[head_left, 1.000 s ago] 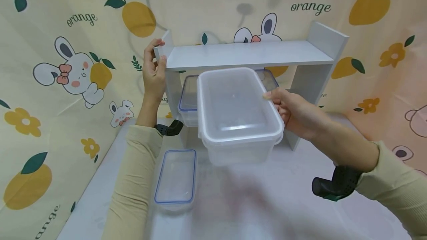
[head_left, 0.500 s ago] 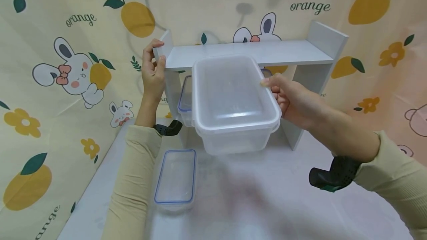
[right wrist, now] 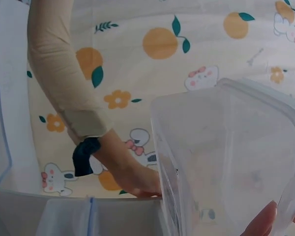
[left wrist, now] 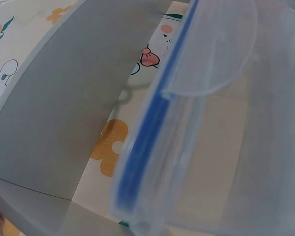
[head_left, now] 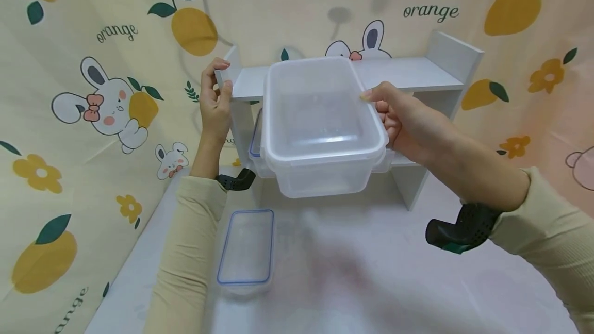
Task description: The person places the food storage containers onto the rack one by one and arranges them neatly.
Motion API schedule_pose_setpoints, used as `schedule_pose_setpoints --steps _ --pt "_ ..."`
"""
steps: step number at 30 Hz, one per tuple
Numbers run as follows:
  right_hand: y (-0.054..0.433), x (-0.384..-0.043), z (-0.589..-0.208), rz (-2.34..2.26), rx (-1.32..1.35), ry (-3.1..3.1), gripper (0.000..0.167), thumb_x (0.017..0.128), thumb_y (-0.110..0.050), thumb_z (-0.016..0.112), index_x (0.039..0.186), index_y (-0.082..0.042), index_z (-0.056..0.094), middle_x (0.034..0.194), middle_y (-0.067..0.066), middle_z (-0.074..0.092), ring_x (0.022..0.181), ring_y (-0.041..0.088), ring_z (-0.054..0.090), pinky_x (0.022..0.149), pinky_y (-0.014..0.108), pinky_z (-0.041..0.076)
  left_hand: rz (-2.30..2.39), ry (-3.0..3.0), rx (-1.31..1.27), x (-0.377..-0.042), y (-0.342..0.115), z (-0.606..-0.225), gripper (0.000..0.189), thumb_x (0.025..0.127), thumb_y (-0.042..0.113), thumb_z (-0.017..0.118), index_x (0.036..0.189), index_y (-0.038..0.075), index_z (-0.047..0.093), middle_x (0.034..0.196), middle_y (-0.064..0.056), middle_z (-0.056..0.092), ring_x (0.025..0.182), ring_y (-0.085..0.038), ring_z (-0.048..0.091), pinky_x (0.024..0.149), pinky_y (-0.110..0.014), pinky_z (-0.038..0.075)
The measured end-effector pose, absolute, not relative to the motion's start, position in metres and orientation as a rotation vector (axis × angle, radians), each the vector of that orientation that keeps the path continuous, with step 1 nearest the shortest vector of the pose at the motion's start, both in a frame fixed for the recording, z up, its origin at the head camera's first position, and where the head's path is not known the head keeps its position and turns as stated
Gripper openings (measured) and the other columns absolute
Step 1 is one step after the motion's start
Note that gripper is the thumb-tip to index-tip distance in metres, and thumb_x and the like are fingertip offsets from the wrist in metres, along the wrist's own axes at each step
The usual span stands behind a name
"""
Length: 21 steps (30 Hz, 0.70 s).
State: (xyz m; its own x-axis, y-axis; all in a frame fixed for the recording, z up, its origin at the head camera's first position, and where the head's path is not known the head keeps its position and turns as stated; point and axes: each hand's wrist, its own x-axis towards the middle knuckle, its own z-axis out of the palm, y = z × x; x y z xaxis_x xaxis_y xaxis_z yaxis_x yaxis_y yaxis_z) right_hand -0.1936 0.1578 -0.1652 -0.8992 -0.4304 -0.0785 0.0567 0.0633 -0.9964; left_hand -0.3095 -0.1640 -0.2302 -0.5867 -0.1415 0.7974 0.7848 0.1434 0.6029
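Note:
My right hand grips the right rim of a clear plastic food container with a white lid, thumb on the lid and fingers below. The container is held up in front of the shelf, covering part of its top board. My left hand grips the upper left side panel of the white shelf. Behind the held container, a blue-rimmed container sits on the lower board, mostly hidden. Its blue seal shows close up in the left wrist view. The right wrist view catches the held container's side.
Another blue-rimmed container stands on the white table, left of the middle and in front of the shelf. A patterned cloth with oranges and rabbits hangs behind and at the sides.
My right hand has raised the white-lidded container from the level of the lower compartment until its far end overlaps the top board. My left hand keeps its hold on the shelf.

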Motion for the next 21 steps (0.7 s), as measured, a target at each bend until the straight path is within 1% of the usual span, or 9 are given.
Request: schedule_pose_setpoints --steps 2,7,13,18,21 --pt "0.157 -0.194 -0.162 -1.916 -0.364 1.971 0.038 0.097 -0.039 0.045 0.131 -0.022 0.039 0.113 -0.005 0.062 0.096 0.015 0.065 0.084 0.033 0.058 -1.544 -1.666 -0.623 -0.31 -0.164 -0.231 0.028 0.093 0.004 0.043 0.12 0.011 0.049 0.124 0.018 0.05 0.11 -0.005 0.046 0.086 -0.023 0.036" --pt "0.154 -0.195 -0.154 -1.993 -0.403 1.888 0.04 0.096 -0.038 0.047 0.13 -0.017 0.043 0.109 -0.003 0.066 0.094 0.016 0.064 0.083 0.032 0.057 -1.56 -1.667 -0.62 -0.308 -0.162 -0.229 0.027 0.092 0.003 0.044 0.118 0.01 0.048 0.124 0.016 0.049 0.11 -0.006 0.045 0.086 -0.023 0.035" --pt "0.152 -0.196 -0.141 -2.041 -0.362 1.864 0.046 0.095 -0.039 0.051 0.134 -0.017 0.044 0.118 -0.001 0.064 0.103 0.018 0.064 0.088 0.034 0.056 -1.549 -1.663 -0.645 -0.308 -0.162 -0.229 0.027 0.093 0.003 0.042 0.117 0.013 0.048 0.123 0.017 0.049 0.107 -0.005 0.045 0.084 -0.022 0.035" --pt "0.149 -0.203 -0.136 -2.127 -0.313 1.772 0.045 0.094 -0.035 0.055 0.131 -0.011 0.046 0.115 0.002 0.065 0.098 0.018 0.065 0.086 0.03 0.057 -1.547 -1.66 -0.645 -0.31 -0.162 -0.23 0.026 0.093 0.004 0.042 0.116 0.014 0.048 0.122 0.019 0.049 0.106 -0.004 0.045 0.083 -0.022 0.035" --pt "0.147 -0.208 -0.133 -2.161 -0.273 1.742 0.045 0.093 -0.034 0.057 0.13 -0.01 0.046 0.114 0.003 0.064 0.096 0.019 0.066 0.083 0.031 0.058 -1.55 -1.664 -0.637 -0.31 -0.162 -0.23 0.026 0.093 0.003 0.042 0.115 0.014 0.049 0.123 0.018 0.049 0.107 -0.004 0.045 0.083 -0.023 0.035"
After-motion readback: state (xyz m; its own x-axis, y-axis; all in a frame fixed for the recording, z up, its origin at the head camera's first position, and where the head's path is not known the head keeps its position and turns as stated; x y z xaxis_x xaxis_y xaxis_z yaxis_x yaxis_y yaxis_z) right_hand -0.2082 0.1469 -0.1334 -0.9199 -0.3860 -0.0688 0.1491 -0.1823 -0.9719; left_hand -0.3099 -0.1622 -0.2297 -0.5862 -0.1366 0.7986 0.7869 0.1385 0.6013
